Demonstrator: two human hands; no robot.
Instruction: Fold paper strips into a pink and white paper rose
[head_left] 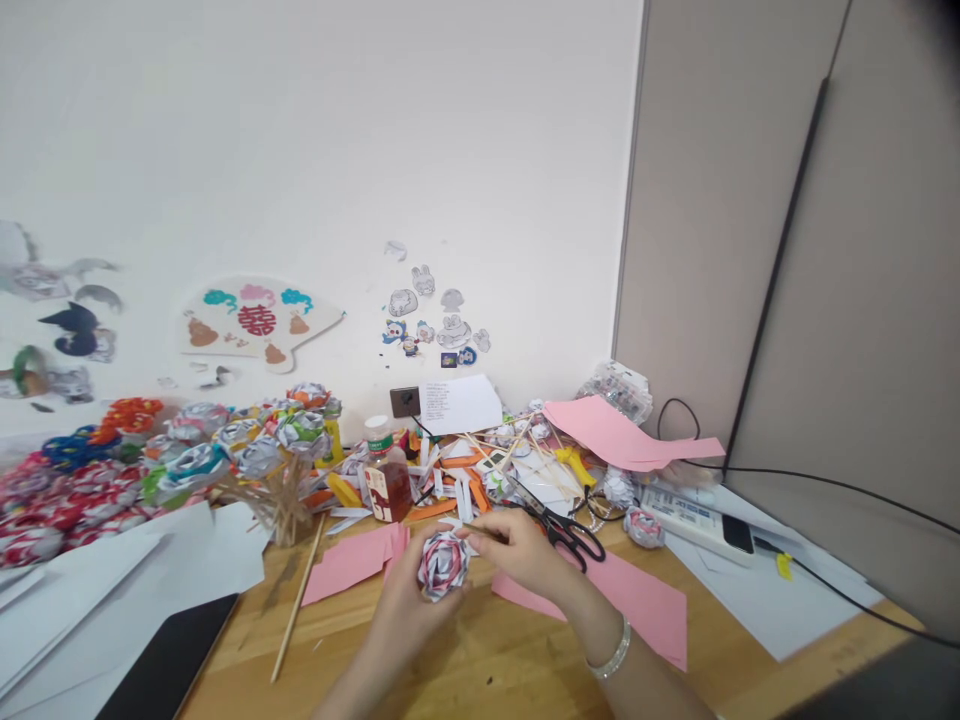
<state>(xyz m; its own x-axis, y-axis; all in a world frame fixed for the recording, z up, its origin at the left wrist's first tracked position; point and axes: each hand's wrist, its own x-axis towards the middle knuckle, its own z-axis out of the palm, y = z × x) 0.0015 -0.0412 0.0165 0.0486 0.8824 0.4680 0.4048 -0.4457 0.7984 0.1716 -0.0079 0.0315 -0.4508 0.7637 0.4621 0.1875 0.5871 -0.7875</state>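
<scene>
My left hand [411,597] is wrapped round a white and pink paper rose [444,566], whose folded petals face up towards me. Just to its right, my right hand [525,556] is closed in a pinch on a thin brown stick [478,531] by the rose's upper edge. Whether the stick touches the rose I cannot tell. Black scissors [568,531] lie right behind my right hand. Pink paper sheets [645,600] spread under and beside my right forearm, and more pink paper [349,566] lies left of my left hand.
A wooden stick [295,610] lies on the table at left, near a dark flat device [176,655] and white sheets [82,600]. Finished paper flowers [259,455] stand in a bundle. A bottle [387,475], paper scraps and a power strip [701,525] with cables line the back.
</scene>
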